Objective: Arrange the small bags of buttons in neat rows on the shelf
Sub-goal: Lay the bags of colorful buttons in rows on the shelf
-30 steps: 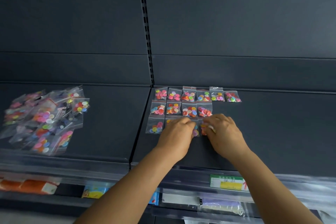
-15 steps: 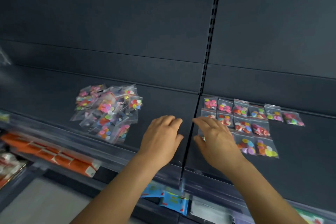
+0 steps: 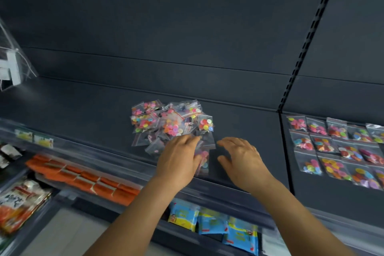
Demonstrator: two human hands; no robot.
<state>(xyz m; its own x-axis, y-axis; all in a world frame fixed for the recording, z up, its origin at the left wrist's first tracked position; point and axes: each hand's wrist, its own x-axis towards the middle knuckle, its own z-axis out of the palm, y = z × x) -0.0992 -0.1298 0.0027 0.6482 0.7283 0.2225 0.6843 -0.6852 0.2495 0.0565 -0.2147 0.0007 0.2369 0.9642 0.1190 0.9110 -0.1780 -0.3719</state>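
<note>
— So what had changed from half a second before?

— Mostly the view: it had swung left, so the loose pile (image 3: 170, 125) of button bags sat mid-frame on the shelf (image 3: 83, 108), where earlier it lay off to the left. Orange packs (image 3: 83, 178) and blue packets (image 3: 212, 224) showed on the lower tiers.

— And the hands?

— Both had moved left, off the gap by the upright. The left hand (image 3: 178, 162) was now at the pile's near edge, palm down, fingers (image 3: 187, 140) lying loosely together over the nearest bags. Whether it was pinching one, I couldn't tell; its fingertips hid the contact.

— Before that?

— It hovered over bare shelf, well short of the pile.

— The right one?

— The right hand (image 3: 241, 158) was just beside the pile, on its right, palm down over bare shelf, fingers slightly spread and curled, holding nothing. Earlier it was over the left end of the rows.

— Where were those rows now?

— The rows (image 3: 336, 147) had slid to the far right of the frame, past the slotted upright (image 3: 307, 41), three rows flat on the next shelf panel and partly cut off by the edge. Well apart from both hands.
</note>
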